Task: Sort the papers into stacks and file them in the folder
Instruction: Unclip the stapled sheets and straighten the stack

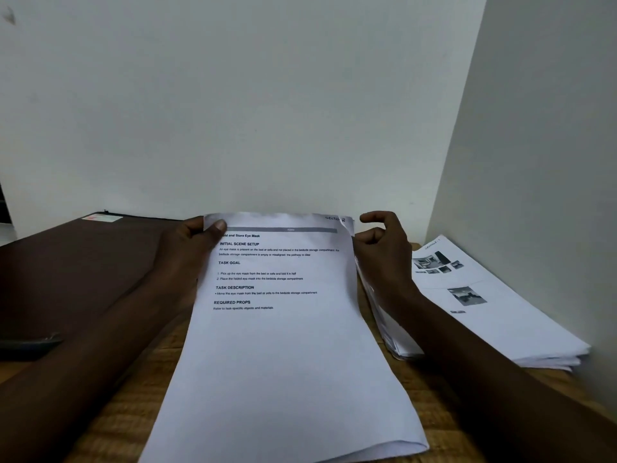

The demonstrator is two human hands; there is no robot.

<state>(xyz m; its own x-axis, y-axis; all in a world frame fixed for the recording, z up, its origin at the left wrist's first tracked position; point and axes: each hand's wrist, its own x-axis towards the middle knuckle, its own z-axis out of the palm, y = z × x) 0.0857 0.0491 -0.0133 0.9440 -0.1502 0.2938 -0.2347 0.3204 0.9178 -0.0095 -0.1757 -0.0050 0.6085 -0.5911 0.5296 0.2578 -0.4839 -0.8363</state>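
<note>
Mid-sort, pinching the top sheet (pixel 283 329) in left hand (pixel 187 252) fingers, right hand (pixel 384 252) grip untellable; next probably laying it on the matching stack (pixel 494 315) by the right edge of the table (pixel 133 412).

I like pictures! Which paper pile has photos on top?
The white paper stack lying at the right wall; the white sheet held in front shows only text.

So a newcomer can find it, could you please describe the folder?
Look at the wooden table below the white wall. The folder lies flat on its left side. Unlike the white papers, it is dark brown with a pale label at its far edge.
</note>
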